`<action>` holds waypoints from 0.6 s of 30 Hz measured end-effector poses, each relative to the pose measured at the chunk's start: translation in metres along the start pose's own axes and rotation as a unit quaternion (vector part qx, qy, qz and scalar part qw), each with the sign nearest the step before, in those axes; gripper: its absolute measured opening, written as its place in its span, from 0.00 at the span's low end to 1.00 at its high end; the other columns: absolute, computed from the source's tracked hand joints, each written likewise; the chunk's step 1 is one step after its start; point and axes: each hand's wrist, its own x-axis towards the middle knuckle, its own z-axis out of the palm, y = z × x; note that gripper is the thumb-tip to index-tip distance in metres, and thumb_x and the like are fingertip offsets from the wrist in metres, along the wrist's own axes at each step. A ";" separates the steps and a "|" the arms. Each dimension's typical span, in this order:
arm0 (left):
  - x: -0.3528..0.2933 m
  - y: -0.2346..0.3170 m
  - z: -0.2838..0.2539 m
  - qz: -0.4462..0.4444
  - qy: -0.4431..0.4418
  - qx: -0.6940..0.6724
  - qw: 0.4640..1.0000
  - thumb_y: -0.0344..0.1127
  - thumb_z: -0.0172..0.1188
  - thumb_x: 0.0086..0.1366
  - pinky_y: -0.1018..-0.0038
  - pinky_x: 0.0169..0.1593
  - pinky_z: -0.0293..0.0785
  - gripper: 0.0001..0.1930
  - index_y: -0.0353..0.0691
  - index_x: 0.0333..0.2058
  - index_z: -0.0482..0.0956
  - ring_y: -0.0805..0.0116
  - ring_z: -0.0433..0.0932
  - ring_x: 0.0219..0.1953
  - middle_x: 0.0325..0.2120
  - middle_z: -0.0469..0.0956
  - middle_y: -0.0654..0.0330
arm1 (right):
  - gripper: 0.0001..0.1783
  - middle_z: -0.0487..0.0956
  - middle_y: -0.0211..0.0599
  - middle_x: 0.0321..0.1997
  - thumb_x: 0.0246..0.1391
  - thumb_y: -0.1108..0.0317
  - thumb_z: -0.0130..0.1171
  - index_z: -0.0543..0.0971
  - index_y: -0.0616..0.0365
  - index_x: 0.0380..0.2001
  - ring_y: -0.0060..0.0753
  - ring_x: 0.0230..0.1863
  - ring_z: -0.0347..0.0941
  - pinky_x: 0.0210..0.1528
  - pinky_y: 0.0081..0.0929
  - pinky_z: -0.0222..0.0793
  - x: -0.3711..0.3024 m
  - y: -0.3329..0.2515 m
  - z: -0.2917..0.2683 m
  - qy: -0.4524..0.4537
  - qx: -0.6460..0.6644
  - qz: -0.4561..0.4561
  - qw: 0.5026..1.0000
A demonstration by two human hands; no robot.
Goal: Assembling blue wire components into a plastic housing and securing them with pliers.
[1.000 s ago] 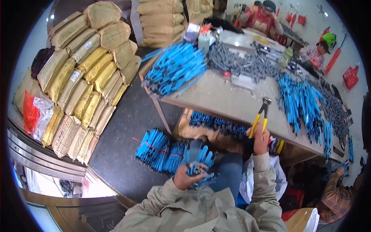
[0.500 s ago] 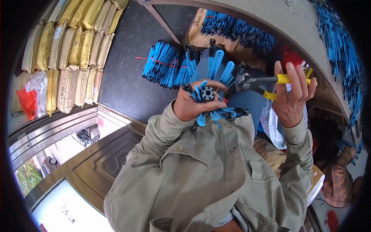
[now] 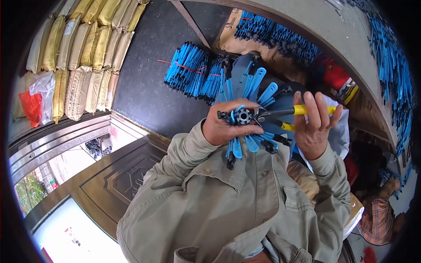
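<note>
Pliers [image 3: 280,115] lie horizontal, nose toward black hub [image 3: 242,116].

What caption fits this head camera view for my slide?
Left hand grips a bundle of blue strips while right hand applies yellow-handled pliers to its hub.

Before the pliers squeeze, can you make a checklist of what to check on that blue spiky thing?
1. Left hand grips the blue plastic star-shaped piece with a black round hub: ok.
2. Right hand holds the yellow-handled metal pliers: ok.
3. Plier tips sit beside the hub: ok.
4. Tips closed on a blue strip: cannot tell.
5. Left fingers away from the tips: not ok, they are very close.
</note>
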 end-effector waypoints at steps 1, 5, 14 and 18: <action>-0.002 0.000 0.000 -0.005 0.004 -0.001 1.000 0.25 0.71 0.43 0.81 0.37 0.68 0.19 0.35 0.36 0.78 0.74 0.72 0.30 0.30 0.78 0.62 | 0.22 0.64 0.24 0.57 0.44 0.71 0.65 0.73 0.44 0.44 0.26 0.60 0.59 0.68 0.41 0.37 -0.004 -0.005 0.000 -0.014 0.019 0.026 0.999; -0.006 0.000 0.002 -0.002 0.033 0.006 0.999 0.25 0.72 0.42 0.80 0.37 0.69 0.20 0.35 0.37 0.78 0.75 0.73 0.31 0.31 0.78 0.62 | 0.20 0.67 0.29 0.54 0.45 0.71 0.64 0.73 0.48 0.43 0.29 0.60 0.61 0.67 0.40 0.42 -0.018 -0.027 0.003 -0.032 0.012 0.069 0.997; -0.009 0.011 -0.002 -0.023 -0.017 0.008 1.000 0.26 0.72 0.43 0.80 0.38 0.69 0.21 0.35 0.39 0.78 0.75 0.73 0.31 0.33 0.79 0.61 | 0.16 0.71 0.33 0.47 0.45 0.72 0.63 0.73 0.55 0.39 0.34 0.48 0.68 0.52 0.32 0.62 -0.007 -0.002 -0.040 -0.231 0.247 0.093 0.936; -0.005 0.016 -0.008 -0.035 -0.102 -0.013 0.994 0.26 0.72 0.42 0.80 0.38 0.70 0.22 0.36 0.40 0.78 0.75 0.73 0.31 0.34 0.79 0.61 | 0.18 0.72 0.34 0.44 0.45 0.71 0.63 0.71 0.59 0.40 0.33 0.40 0.70 0.42 0.28 0.67 0.018 0.040 -0.050 -0.515 0.434 0.093 0.734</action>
